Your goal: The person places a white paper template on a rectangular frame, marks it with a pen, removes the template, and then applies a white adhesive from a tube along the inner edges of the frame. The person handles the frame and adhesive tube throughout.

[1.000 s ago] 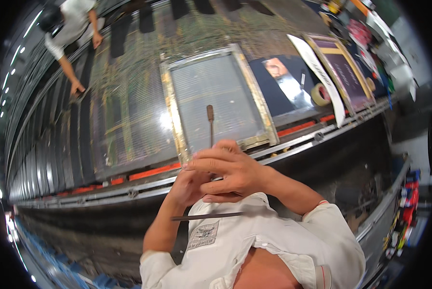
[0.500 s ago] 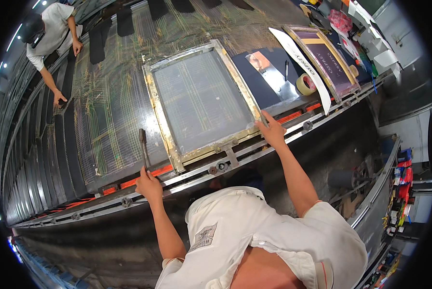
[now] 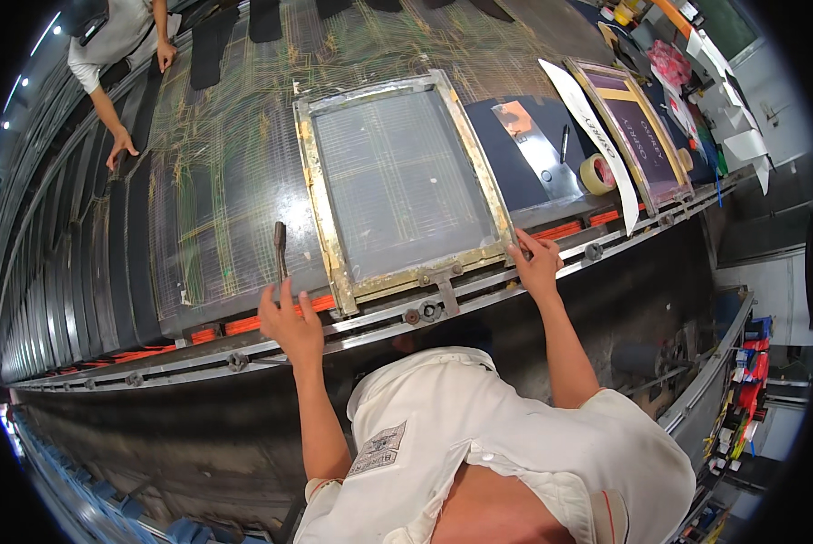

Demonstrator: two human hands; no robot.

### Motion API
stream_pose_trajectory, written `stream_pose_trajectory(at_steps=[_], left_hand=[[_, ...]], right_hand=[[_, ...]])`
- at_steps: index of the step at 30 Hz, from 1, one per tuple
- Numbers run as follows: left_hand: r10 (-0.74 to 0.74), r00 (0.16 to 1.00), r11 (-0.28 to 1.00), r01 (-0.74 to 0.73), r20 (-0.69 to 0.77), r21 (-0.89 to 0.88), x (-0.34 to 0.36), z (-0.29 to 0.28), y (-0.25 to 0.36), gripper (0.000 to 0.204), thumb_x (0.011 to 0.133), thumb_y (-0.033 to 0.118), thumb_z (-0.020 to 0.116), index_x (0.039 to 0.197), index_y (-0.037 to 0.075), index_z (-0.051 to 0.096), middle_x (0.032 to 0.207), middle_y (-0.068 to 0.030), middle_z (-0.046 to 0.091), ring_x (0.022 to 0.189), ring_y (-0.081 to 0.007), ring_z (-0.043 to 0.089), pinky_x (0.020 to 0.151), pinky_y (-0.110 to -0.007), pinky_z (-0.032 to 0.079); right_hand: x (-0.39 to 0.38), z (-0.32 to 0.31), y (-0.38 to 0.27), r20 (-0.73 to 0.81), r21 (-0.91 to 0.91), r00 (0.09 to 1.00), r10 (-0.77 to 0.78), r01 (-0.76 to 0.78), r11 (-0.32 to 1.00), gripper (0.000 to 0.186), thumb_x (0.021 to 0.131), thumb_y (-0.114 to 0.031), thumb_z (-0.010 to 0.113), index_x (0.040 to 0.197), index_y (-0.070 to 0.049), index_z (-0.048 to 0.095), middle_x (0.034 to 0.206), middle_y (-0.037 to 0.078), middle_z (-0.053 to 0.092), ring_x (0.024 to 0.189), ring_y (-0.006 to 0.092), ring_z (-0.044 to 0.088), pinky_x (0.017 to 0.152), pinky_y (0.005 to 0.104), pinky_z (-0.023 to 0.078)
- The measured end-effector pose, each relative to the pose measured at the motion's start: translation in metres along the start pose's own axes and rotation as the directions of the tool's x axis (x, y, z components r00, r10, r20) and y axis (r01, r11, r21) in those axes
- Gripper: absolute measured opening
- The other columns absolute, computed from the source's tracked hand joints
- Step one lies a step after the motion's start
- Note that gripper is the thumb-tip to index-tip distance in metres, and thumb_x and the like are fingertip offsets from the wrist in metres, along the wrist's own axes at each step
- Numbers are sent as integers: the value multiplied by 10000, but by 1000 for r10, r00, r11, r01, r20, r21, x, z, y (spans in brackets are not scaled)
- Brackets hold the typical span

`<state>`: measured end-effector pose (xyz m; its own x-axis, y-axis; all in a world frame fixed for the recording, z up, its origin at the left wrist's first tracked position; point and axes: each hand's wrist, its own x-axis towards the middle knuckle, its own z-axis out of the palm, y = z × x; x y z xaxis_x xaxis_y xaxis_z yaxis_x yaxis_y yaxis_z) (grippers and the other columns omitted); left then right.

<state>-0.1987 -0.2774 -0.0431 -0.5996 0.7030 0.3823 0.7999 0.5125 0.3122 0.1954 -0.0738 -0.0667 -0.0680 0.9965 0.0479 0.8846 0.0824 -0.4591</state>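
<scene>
A screen-printing frame with pale mesh and a paint-stained border lies on the long table, its near side by the metal rail. My right hand grips its near right corner, fingers bent around the edge. To the left of the frame, a dark metal wrench lies on the table, thick end pointing away from me. Just at its near end is my left hand, fingers apart, palm down over the rail. A bracket with bolts joins the frame's near side to the rail.
Right of the frame are a tape roll, a black marker, a curved white strip and a second, smaller screen frame. A co-worker's hand rests by dark strips at the far left. A metal rail edges the table.
My left hand has let go of the wrench and its fingers have spread. The view has shifted a little. My right hand stays at the frame's corner.
</scene>
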Motion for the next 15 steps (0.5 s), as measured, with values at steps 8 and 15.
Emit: stream_pose_trajectory(at_steps=[8, 15], left_hand=[[545, 762, 803, -356, 349, -477, 18, 20, 86, 437, 814, 180, 783, 1219, 77, 656, 1151, -109, 613, 1139, -297, 534, 962, -462, 367], [654, 651, 731, -415, 384, -542, 31, 19, 103, 474, 753, 183, 820, 1184, 87, 647, 1039, -83, 586, 1044, -285, 537, 889, -429, 338]], right_hand=[[-14, 1, -19, -15, 34, 995, 103, -102, 994, 591, 873, -428, 706, 1364, -119, 590, 1110, 71, 707, 1199, 305, 527, 1011, 506, 319], [28, 2, 14, 184, 361, 972, 148, -207, 909, 498, 872, -547, 699, 1082, -100, 759, 777, 44, 691, 696, 174, 616, 783, 420, 452]])
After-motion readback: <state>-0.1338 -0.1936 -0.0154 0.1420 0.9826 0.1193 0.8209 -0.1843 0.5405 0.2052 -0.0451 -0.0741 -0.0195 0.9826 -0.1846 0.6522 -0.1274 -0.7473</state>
